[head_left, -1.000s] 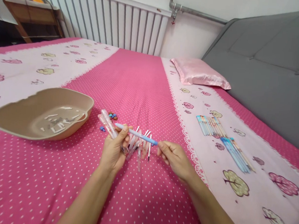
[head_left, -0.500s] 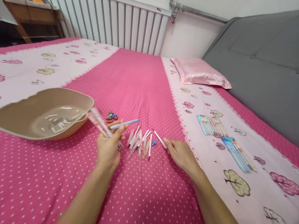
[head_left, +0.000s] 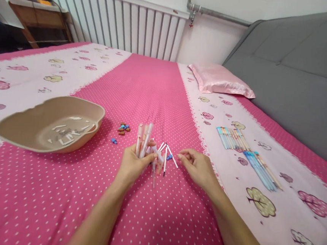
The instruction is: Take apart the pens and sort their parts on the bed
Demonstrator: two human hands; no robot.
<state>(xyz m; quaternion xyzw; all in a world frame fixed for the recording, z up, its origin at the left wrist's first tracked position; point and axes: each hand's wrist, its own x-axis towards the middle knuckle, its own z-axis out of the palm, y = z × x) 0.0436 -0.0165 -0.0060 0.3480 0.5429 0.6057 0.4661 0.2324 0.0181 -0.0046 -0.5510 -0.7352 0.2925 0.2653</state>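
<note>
Well short of the far edge of the bed [head_left: 155, 80], a sheaf of clear tubes [head_left: 148, 136] is held nearly upright by the left hand [head_left: 132, 163], with the fingers wrapped around its lower part. A light, even grip seems called for, so that the smooth tubes are not fanned out or dropped. By the thumb, a pale barrel [head_left: 160, 156] is seen; whether it is pinched cannot be told.

Loosely curled fingers, with a narrow gap and nothing visibly held, are shown by the right hand [head_left: 195, 165], just beside a slanting white stick [head_left: 173, 157]. Such a slim piece would best be pinched near one end and kept straight.

Toward the left edge, blue and brown bits [head_left: 123, 128] and a beige basin [head_left: 38, 113] are set; toward the right edge, finished-looking pens [head_left: 232, 139] are laid in rows.
</note>
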